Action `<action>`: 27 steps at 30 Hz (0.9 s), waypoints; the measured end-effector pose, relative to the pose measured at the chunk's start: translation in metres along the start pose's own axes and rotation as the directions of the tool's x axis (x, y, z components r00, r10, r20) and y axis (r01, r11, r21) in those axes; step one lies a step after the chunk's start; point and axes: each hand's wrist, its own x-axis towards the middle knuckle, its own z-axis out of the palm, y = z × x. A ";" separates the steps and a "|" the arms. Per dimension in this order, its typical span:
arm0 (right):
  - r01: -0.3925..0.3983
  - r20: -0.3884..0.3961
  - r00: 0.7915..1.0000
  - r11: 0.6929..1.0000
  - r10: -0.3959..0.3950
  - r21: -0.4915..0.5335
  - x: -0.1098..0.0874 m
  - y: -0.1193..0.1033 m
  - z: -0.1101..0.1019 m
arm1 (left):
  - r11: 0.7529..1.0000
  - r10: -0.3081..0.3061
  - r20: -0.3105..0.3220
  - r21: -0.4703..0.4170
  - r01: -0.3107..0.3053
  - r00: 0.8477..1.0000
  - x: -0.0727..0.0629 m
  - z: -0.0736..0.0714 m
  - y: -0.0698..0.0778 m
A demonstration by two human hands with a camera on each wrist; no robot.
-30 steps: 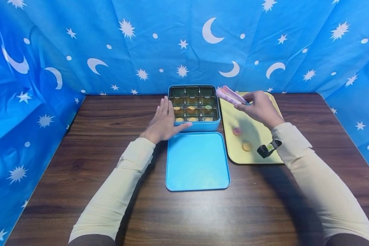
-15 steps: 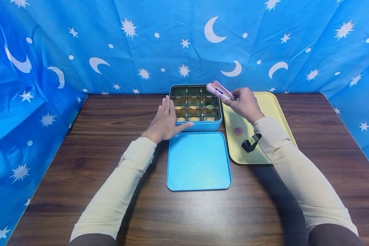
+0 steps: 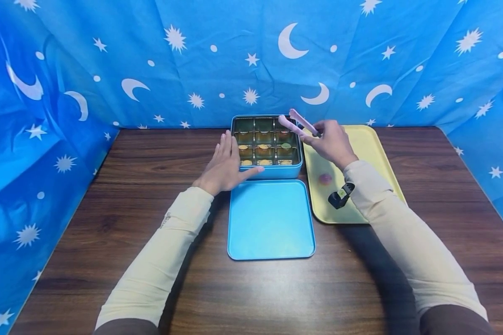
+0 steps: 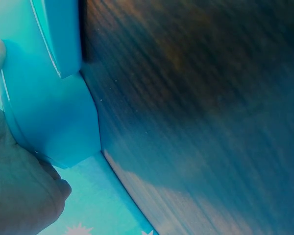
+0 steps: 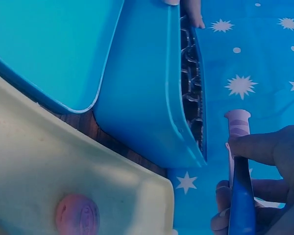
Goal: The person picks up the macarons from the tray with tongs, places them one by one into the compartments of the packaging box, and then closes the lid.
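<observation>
My right hand (image 3: 332,143) holds pink tongs (image 3: 292,125) above the back right of a blue tin (image 3: 272,172). The tongs' arms stand apart, and I see nothing between their tips. Inside the tin a divided insert holds yellowish round pieces in several compartments and a green piece (image 3: 286,146) at the right. A faint reddish spot shows in the compartment behind the green one, partly hidden. My left hand (image 3: 223,168) rests against the tin's left side, fingers straight, its thumb along the front rim. A pink round piece (image 5: 77,215) with an embossed top lies on the yellow tray (image 3: 366,139).
The tin's blue lid (image 3: 271,221) lies directly in front of it on the dark wooden table (image 3: 159,149). The tray stands close to the tin's right side, with my right forearm across it. A blue cloth (image 3: 234,56) with moons and stars hangs behind.
My right hand has carried the tongs left from the tray to over the tin, and their tips have spread apart. The orange piece on the tray is now hidden by the right wrist. My left hand stays put.
</observation>
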 end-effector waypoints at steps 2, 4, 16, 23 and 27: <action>0.017 -0.011 1.000 1.000 -0.017 0.005 -0.004 0.001 -0.004 | 1.000 -0.001 0.003 -0.001 0.001 1.000 0.000 0.000 0.000; 0.030 -0.016 0.999 0.999 -0.030 0.011 -0.008 0.003 -0.009 | 1.000 -0.002 0.003 -0.001 0.002 1.000 0.000 0.000 0.001; 0.056 -0.026 0.998 0.996 -0.058 -0.074 -0.046 0.026 -0.041 | 1.000 0.008 0.001 0.006 -0.008 1.000 0.000 0.000 -0.001; 0.061 0.005 0.998 0.991 -0.061 -0.121 -0.072 0.046 -0.052 | 1.000 0.006 0.004 -0.004 -0.006 1.000 0.000 0.000 -0.001; 0.049 0.049 0.998 0.990 -0.043 -0.135 -0.087 0.057 -0.054 | 1.000 0.009 0.005 -0.007 -0.009 1.000 0.000 0.000 0.000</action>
